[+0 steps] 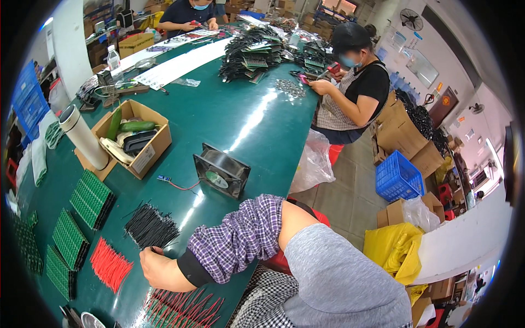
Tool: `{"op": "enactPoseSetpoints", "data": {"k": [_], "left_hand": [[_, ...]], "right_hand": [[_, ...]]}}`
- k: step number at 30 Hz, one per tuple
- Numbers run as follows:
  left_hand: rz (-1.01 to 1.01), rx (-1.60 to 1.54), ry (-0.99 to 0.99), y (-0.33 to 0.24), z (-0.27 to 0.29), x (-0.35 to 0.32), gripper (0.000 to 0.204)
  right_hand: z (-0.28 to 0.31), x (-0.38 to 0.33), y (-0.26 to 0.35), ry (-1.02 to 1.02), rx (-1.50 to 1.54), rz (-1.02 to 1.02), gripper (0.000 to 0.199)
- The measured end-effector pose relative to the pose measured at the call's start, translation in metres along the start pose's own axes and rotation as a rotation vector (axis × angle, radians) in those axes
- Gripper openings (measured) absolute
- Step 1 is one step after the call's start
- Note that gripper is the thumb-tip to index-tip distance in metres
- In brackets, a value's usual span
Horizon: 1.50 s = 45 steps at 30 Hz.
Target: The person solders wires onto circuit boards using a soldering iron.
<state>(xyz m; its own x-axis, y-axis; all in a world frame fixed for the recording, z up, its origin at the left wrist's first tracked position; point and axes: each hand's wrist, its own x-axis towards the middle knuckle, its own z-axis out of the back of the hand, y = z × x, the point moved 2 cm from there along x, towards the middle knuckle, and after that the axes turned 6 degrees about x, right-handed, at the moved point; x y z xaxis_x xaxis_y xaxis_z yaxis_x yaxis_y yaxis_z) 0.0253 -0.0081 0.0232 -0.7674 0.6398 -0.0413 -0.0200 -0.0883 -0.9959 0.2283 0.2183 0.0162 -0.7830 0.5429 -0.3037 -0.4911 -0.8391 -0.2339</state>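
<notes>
My right hand (159, 269), in a dark cuff and a purple plaid sleeve, reaches across the green table (246, 126). Its fingers are curled and pinch at the near edge of a pile of short black wires (150, 227). A bundle of short red wires (109, 265) lies just left of the hand. Red-and-black wires (183, 309) are spread below it at the table's front. My left hand is out of sight. My grey shirt and checked apron fill the lower right.
Stacks of green circuit boards (90, 199) lie at the left. A black square fan (221, 170) with a lead, an open cardboard box (143, 156) and a white tube (83, 136) stand beyond. Another person (355, 93) works at the table's right; a blue crate (399, 176) stands on the floor.
</notes>
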Motion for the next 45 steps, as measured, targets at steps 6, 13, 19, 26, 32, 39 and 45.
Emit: {"op": "enactPoseSetpoints", "data": {"k": [6, 13, 19, 26, 32, 39, 45], "left_hand": [[0.214, -0.148, -0.131, -0.002, 0.018, -0.002, 0.012], [0.162, -0.342, -0.014, 0.008, 0.028, 0.002, 0.044], [0.173, -0.258, -0.077, 0.009, 0.026, -0.008, 0.049], [0.266, -0.054, -0.079, 0.011, 0.031, -0.010, 0.055], [0.038, 0.298, 0.022, 0.028, 0.038, -0.011, 0.042], [0.067, 0.398, 0.025, 0.025, 0.037, -0.006, 0.038], [0.049, 0.399, 0.083, 0.019, 0.027, 0.004, 0.030]], "right_hand": [[0.013, 0.003, 0.007, -0.489, 0.263, -0.003, 0.013], [0.018, 0.007, 0.028, -0.686, 0.792, 0.207, 0.022], [0.018, 0.023, 0.052, -0.723, 0.918, 0.259, 0.027], [0.017, 0.043, 0.062, -0.745, 0.867, 0.277, 0.028], [0.013, 0.047, 0.063, -0.728, 0.842, 0.262, 0.030], [0.015, 0.048, 0.066, -0.751, 0.756, 0.267, 0.026], [0.015, 0.049, 0.067, -0.750, 0.734, 0.263, 0.025]]}}
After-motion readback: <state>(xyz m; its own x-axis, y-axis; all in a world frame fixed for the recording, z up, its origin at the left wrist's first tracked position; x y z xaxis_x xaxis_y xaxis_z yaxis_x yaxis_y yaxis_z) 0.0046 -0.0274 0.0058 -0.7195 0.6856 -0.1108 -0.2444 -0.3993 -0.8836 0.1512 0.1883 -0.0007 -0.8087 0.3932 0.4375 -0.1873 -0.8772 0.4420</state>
